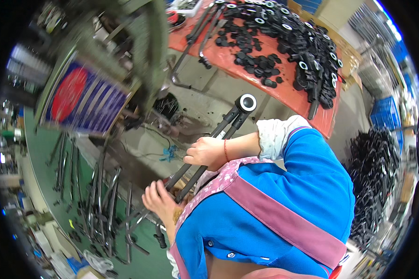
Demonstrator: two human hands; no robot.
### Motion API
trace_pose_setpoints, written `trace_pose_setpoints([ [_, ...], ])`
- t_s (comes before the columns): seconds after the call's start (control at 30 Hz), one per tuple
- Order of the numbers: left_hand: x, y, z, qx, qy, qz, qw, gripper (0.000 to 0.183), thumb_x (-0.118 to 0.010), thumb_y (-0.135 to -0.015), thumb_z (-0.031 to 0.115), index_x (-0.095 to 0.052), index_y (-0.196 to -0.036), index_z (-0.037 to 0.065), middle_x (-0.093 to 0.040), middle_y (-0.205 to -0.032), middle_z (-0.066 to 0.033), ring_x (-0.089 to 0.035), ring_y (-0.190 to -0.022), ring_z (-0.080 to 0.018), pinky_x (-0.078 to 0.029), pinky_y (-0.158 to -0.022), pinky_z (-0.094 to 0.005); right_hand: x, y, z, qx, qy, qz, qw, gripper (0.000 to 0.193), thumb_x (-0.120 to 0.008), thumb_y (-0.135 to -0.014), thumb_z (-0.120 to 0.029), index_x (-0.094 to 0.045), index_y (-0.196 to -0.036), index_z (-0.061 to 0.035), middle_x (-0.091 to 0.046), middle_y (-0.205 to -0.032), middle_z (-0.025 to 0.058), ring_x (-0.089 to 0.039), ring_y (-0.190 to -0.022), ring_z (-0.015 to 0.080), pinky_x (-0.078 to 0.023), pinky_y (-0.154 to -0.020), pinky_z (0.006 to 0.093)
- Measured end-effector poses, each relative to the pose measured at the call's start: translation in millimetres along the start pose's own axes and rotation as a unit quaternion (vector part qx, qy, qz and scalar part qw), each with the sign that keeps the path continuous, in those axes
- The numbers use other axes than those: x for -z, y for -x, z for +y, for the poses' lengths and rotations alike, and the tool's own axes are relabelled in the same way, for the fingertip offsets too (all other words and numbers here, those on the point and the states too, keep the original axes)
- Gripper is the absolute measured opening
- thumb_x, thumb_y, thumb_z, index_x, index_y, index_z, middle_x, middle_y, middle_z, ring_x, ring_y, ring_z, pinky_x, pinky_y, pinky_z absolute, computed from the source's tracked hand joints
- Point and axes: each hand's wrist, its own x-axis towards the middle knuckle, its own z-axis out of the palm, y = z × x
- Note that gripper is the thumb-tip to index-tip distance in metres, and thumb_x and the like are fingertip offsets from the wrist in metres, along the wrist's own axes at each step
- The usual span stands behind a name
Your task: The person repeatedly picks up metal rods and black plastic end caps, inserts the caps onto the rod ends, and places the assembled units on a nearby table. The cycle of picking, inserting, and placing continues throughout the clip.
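Note:
A pair of dark metal tubes (174, 179) runs slantwise before my body, joined at the upper end by a black joint with a white ring (247, 102). Wrapped round the tubes near their middle is my right hand (206, 152), closed, with a red cord at its wrist. Lower down, my left hand (159, 201) lies over the tubes' other end with its fingers bent around them. The palm side of this hand is hidden, and where the tubes end beneath it is hard to make out.
An orange-red table (209, 53) ahead bears heaped black joints with white rings (307, 46) and loose black discs (260, 63). A green machine with a coloured panel (86, 97) stands at left. Bent tubes (100, 200) lie on a green surface. Black parts (372, 181) pile up at right.

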Motion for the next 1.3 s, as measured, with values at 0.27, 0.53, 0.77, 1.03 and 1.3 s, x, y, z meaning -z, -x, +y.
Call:
trace_pose_setpoints([
  [0.27,-29,-43,44,0.009,0.131,-0.159,0.978,0.084,-0.069,-0.074,0.005,-0.025,-0.146,-0.003,-0.058,-0.103,-0.0215,-0.058,-0.092,-0.0385,-0.046,-0.080,-0.0461,26,104,38,-0.092,0.001,0.021,0.996,0.035,-0.071,-0.060,-0.013,-0.060,-0.091,-0.0037,-0.064,-0.084,0.0136,-0.066,-0.082,0.0343,-0.053,-0.068,0.0441],
  [0.53,-46,-70,118,-0.070,0.250,-0.085,0.962,0.073,-0.071,-0.079,0.014,-0.039,-0.143,0.000,-0.060,-0.088,-0.0172,-0.059,-0.079,-0.0354,-0.048,-0.068,-0.0425,68,237,55,-0.162,-0.070,0.171,0.969,0.045,-0.079,-0.068,-0.030,-0.061,-0.106,-0.0114,-0.058,-0.095,0.0091,-0.056,-0.099,0.0305,-0.045,-0.083,0.0426],
  [0.77,-64,-69,175,0.113,0.301,-0.196,0.927,0.067,-0.064,-0.083,0.008,-0.037,-0.145,0.008,-0.060,-0.116,-0.0234,-0.061,-0.105,-0.0384,-0.049,-0.089,-0.0400,52,456,92,-0.493,0.160,0.095,0.850,0.013,-0.063,-0.075,-0.013,-0.063,-0.087,-0.0112,-0.059,-0.086,0.0059,-0.059,-0.084,0.0271,-0.049,-0.073,0.0386],
  [1.03,-79,-74,202,0.168,0.336,-0.182,0.909,0.064,-0.059,-0.087,0.009,-0.035,-0.146,0.010,-0.058,-0.120,-0.0255,-0.059,-0.110,-0.0376,-0.047,-0.094,-0.0389,33,492,142,-0.354,0.330,-0.050,0.874,0.009,-0.059,-0.077,-0.024,-0.067,-0.081,-0.0216,-0.051,-0.088,-0.0008,-0.051,-0.089,0.0172,-0.039,-0.074,0.0298],
  [1.3,-101,-37,186,0.197,0.268,-0.197,0.922,0.064,-0.060,-0.088,0.015,-0.033,-0.147,0.011,-0.062,-0.106,-0.0217,-0.062,-0.097,-0.0364,-0.049,-0.082,-0.0421,101,480,143,-0.244,0.365,-0.047,0.897,0.014,-0.057,-0.080,-0.022,-0.064,-0.090,-0.0141,-0.050,-0.086,-0.0027,-0.055,-0.078,0.0131,-0.044,-0.067,0.0280],
])
